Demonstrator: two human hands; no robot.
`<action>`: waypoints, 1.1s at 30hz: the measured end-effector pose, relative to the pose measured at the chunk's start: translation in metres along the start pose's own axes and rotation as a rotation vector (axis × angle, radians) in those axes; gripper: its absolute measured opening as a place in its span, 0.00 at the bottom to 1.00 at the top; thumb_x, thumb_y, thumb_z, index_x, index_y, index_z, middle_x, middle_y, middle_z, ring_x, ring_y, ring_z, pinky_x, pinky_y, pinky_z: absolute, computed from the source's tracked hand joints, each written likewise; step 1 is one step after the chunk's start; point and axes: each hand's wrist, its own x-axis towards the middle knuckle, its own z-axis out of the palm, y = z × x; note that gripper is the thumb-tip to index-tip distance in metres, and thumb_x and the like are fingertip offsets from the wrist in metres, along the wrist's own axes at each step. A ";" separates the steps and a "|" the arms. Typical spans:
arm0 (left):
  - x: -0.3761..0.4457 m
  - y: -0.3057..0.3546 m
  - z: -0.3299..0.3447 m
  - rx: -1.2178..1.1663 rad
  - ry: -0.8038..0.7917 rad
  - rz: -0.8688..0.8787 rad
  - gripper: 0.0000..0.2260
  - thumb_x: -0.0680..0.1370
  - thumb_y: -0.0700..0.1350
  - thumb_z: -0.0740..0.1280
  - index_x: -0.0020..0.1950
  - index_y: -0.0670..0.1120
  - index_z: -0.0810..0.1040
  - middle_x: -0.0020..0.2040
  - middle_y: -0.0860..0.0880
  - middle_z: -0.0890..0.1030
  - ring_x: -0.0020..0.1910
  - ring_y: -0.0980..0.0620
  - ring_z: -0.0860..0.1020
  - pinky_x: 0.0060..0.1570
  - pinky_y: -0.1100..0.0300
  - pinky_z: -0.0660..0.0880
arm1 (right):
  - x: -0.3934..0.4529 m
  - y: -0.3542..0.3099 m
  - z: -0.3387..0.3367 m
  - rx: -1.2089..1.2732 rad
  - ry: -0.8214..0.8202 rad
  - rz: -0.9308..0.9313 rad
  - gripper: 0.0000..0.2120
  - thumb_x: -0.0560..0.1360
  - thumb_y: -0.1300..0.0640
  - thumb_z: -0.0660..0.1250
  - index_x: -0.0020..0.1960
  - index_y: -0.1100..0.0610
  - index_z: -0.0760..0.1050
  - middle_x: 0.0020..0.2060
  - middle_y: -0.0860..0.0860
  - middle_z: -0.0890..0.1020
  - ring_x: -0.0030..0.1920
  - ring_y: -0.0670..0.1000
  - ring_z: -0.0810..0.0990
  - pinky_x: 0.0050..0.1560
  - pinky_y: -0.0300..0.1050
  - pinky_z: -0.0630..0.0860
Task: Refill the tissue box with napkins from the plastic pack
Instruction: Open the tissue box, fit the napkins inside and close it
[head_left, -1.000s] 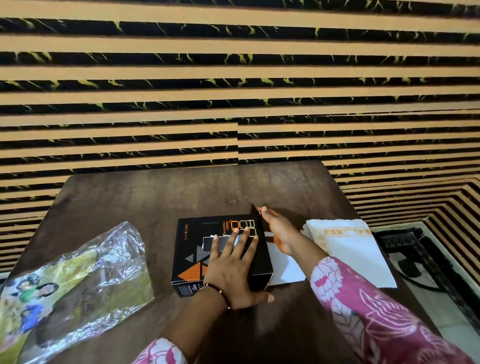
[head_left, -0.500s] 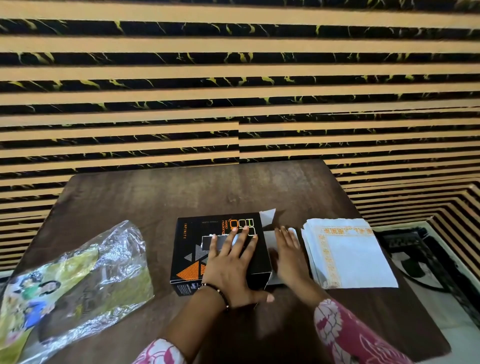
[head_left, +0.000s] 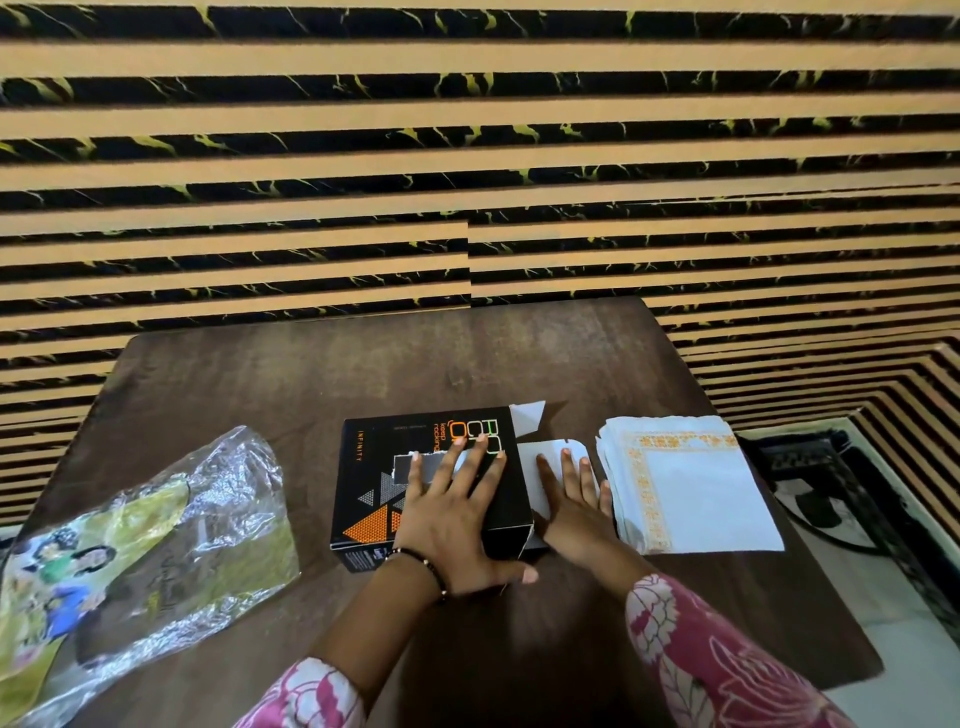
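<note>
I see the black cardboard tissue box (head_left: 431, 483) lying flat near the middle of the dark wooden table (head_left: 311, 379), its right end open with a white end flap (head_left: 553, 457) folded out onto the tabletop and a smaller flap (head_left: 527, 418) sticking up at the far corner. My left hand (head_left: 452, 519) lies spread on top of the box, fingers straight, pinning it down rather than gripping it. My right hand (head_left: 571, 499) rests flat on the end flap, fingers straight too, holding nothing. Just beside that hand, to the right, sits the napkin stack (head_left: 691, 483): white paper with an orange patterned border, square, its edges slightly ragged. The plastic pack (head_left: 150, 540) lies crumpled and well apart on the left side of the table, clear and shiny with a printed yellow-green picture; it looks emptied. I judge the box to be light and fairly stiff, prone to sliding on the smooth wood unless held. The napkins look soft, thin and limp, so the stack would likely fan or buckle if lifted by one corner; I would take it from both long sides, squeezing lightly, and feed it in through the open end.
</note>
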 end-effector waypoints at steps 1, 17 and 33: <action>0.000 0.001 -0.001 -0.004 0.000 -0.004 0.51 0.61 0.79 0.52 0.75 0.55 0.38 0.77 0.51 0.37 0.71 0.54 0.31 0.69 0.38 0.32 | -0.001 -0.001 -0.005 0.008 -0.017 -0.004 0.38 0.76 0.39 0.55 0.74 0.45 0.34 0.75 0.50 0.31 0.74 0.55 0.30 0.73 0.58 0.35; 0.047 0.146 -0.013 -0.301 0.074 -0.051 0.28 0.77 0.59 0.55 0.74 0.49 0.57 0.77 0.47 0.56 0.73 0.46 0.59 0.71 0.55 0.58 | -0.058 0.156 -0.090 0.558 0.457 0.351 0.27 0.71 0.62 0.67 0.69 0.58 0.65 0.65 0.61 0.72 0.65 0.63 0.70 0.64 0.54 0.68; 0.079 0.211 0.046 -0.374 -0.178 -0.517 0.25 0.79 0.57 0.54 0.69 0.41 0.62 0.66 0.42 0.70 0.62 0.43 0.71 0.62 0.50 0.70 | -0.014 0.209 -0.076 1.242 0.030 0.384 0.24 0.62 0.57 0.75 0.56 0.62 0.75 0.49 0.58 0.83 0.47 0.60 0.82 0.47 0.54 0.80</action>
